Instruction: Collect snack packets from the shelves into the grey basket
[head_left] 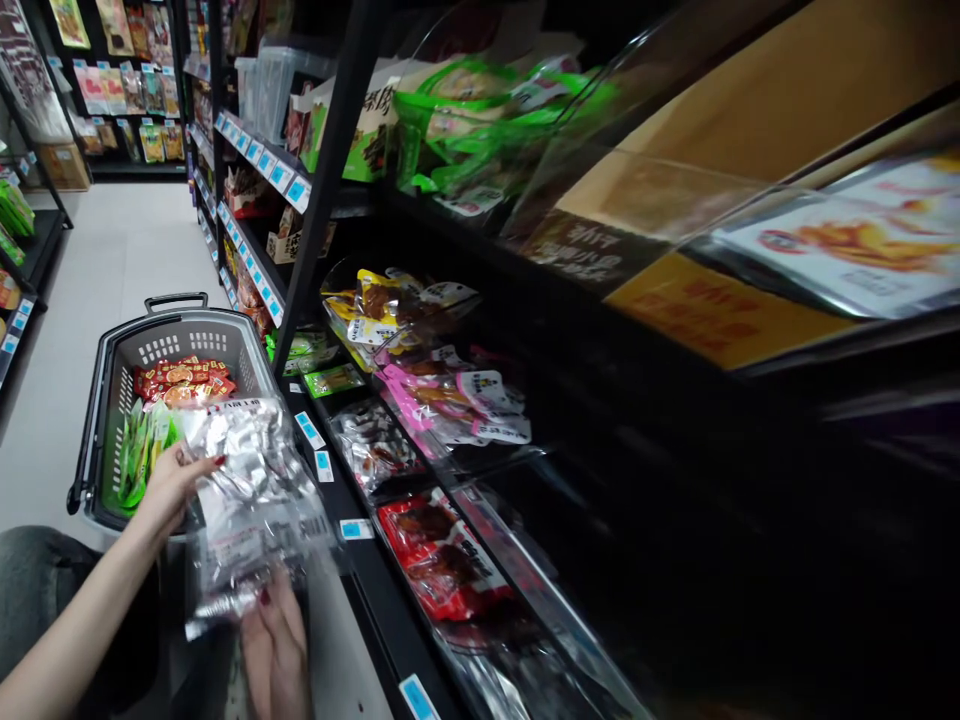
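I hold a big clear plastic bag of silver-wrapped snacks (251, 500) in front of me with both hands. My left hand (171, 488) grips its left edge, fingers curled around the plastic. My right hand (276, 640) holds the bag's bottom edge from below, fingers pressed on it. Just behind the bag stands a grey shopping basket (150, 345) holding red snack packs (184, 380) and green packs (142, 445).
Black store shelves (330, 200) run along my right, with bins of red (439, 555), pink (450, 400) and yellow (375, 300) snack packs behind clear fronts and blue price tags (309, 428). A tiled aisle floor (97, 270) stretches ahead, with more shelving on the left.
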